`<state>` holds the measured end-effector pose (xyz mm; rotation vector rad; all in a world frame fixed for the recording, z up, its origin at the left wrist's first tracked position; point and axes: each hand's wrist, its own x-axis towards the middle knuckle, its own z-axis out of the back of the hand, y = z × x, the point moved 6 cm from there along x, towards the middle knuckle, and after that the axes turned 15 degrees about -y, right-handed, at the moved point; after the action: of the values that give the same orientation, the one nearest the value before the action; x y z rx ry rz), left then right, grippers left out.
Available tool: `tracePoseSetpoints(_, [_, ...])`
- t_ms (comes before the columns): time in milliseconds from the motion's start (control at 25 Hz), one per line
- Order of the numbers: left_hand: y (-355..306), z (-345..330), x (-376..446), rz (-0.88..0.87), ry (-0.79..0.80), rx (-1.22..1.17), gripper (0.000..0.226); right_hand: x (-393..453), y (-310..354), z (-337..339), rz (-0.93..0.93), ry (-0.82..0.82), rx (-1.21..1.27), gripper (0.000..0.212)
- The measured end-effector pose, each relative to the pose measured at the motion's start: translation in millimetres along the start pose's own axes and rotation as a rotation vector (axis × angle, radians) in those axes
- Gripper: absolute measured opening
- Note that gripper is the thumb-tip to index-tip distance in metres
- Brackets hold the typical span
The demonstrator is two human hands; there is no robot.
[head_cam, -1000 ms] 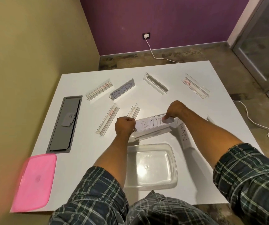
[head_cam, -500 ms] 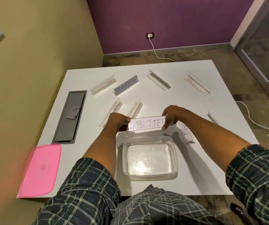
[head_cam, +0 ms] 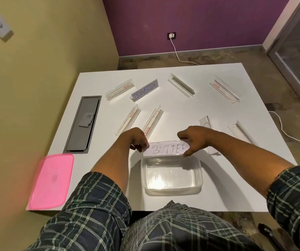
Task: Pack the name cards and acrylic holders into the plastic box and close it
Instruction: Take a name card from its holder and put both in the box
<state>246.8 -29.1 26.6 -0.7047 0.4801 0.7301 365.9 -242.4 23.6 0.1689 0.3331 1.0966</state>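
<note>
I hold a white name card reading "BUTTER" (head_cam: pixel 167 149) by its two ends, just above the far rim of the clear plastic box (head_cam: pixel 171 189). My left hand (head_cam: pixel 136 138) pinches the left end and my right hand (head_cam: pixel 193 138) pinches the right end. The box is open with nothing inside. Its pink lid (head_cam: pixel 51 181) lies at the table's near left corner. Several clear acrylic holders lie scattered on the white table (head_cam: pixel 181 109); one holder holds a card reading "KOSAKSI" (head_cam: pixel 145 92). Another holder with a card (head_cam: pixel 207 124) lies behind my right hand, partly hidden.
A grey cable hatch (head_cam: pixel 83 124) is set into the table at the left. A yellow wall runs close along the left edge. A white cable (head_cam: pixel 290 138) trails on the floor at the right, and a glass door (head_cam: pixel 297 42) stands at the far right.
Both hands have brought the BUTTER card nearer, from the table beyond the box to just over the box's far rim. The card is now out of its acrylic holder.
</note>
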Motion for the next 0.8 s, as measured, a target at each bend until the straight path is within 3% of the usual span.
tracePoseSetpoints(80, [-1.8,-3.4,-0.6,-0.046,0.023,0.107,0.009,-3.1,5.1,-4.6,0.048,-0.017,0.001,0.057])
tracePoseSetpoints(400, [-2.1,-13.0,-6.9,-0.074,0.186,0.184,0.039,-33.1,13.7,-23.3,0.287,-0.145,0.040,0.050])
tracePoseSetpoints(600, [6.6,-28.4,-18.6,0.020,0.432,0.210,0.020,-39.1,13.4,-45.0,0.413,-0.074,-0.109,0.053])
tracePoseSetpoints(800, [13.4,-50.1,-10.3,0.041,0.348,0.130,0.048,-34.9,19.8,-50.7,0.421,-0.126,-0.198,0.041])
